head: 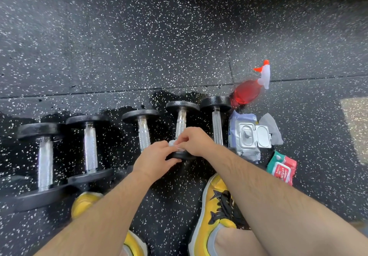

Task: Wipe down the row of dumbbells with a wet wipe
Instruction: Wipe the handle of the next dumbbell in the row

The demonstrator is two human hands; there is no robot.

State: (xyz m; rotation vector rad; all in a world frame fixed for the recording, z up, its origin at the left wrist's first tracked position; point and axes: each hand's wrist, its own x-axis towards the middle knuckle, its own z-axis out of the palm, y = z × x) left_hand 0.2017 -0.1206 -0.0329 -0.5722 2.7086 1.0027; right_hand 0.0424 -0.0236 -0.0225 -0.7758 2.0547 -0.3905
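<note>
I'm on the fourth dumbbell [181, 121] from the left. My left hand [154, 156] and right hand [196, 142] both pinch a bunched white wipe [172, 143] at the near end of its handle. Next, I reckon, comes a rub toward 12 o'clock, then the last dumbbell [217, 125] at 3 o'clock. The speckled rubber gym floor [179, 37] looks wet around the weights

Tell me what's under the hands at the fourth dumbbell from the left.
A small white wipe shows between the left hand and right hand, both pinching it. Below them peeks the near black plate of the dumbbell; its handle's near end is covered.
</note>
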